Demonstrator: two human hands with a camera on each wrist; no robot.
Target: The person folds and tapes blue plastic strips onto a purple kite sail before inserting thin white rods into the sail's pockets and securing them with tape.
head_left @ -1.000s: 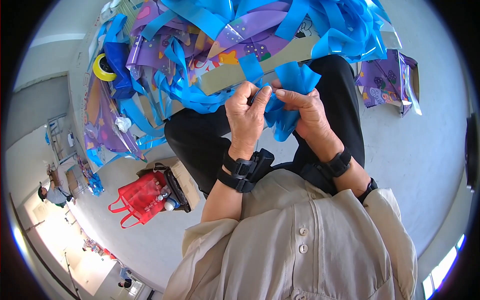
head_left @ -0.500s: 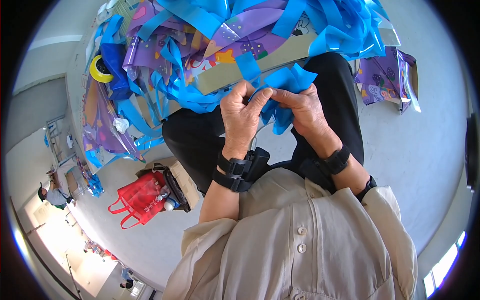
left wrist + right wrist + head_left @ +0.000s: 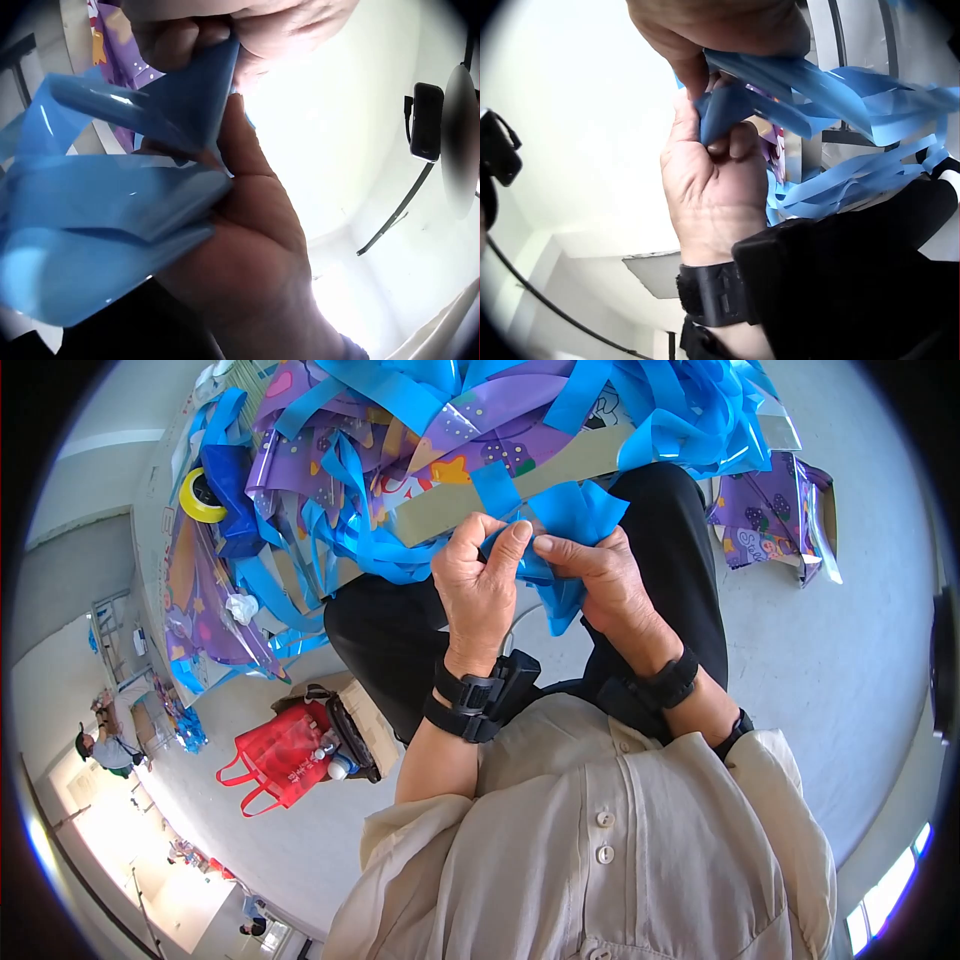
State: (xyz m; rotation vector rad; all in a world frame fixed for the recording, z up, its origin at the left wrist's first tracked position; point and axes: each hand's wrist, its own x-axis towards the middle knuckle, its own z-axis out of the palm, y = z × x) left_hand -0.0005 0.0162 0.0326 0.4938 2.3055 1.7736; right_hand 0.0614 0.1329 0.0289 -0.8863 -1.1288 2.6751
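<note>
Between the two hands is a bunch of folded, shiny blue plastic ribbon [image 3: 580, 510], held above the lap. My left hand [image 3: 475, 595] grips one end of it with curled fingers and a raised thumb; in the right wrist view a folded blue piece [image 3: 724, 112] sticks out of that fist. The right hand [image 3: 615, 585] pinches the ribbon under its thumb, and broad blue loops [image 3: 90, 195] spread out from it in the left wrist view. Both thumb tips are close together, with a small gap between them. The right hand's other fingers are mostly hidden behind the ribbon.
Blue ribbons [image 3: 690, 430] and purple printed sheets [image 3: 500, 420] pile up in front of the knees. A yellow tape roll [image 3: 203, 497] on a blue dispenser stands at left. A red bag [image 3: 285, 755] lies on the floor; a purple-covered box [image 3: 770, 520] is at right.
Both hands have shifted a little to the left with the ribbon. The thumbs, touching half a second ago, are now slightly apart, the left one more upright.
</note>
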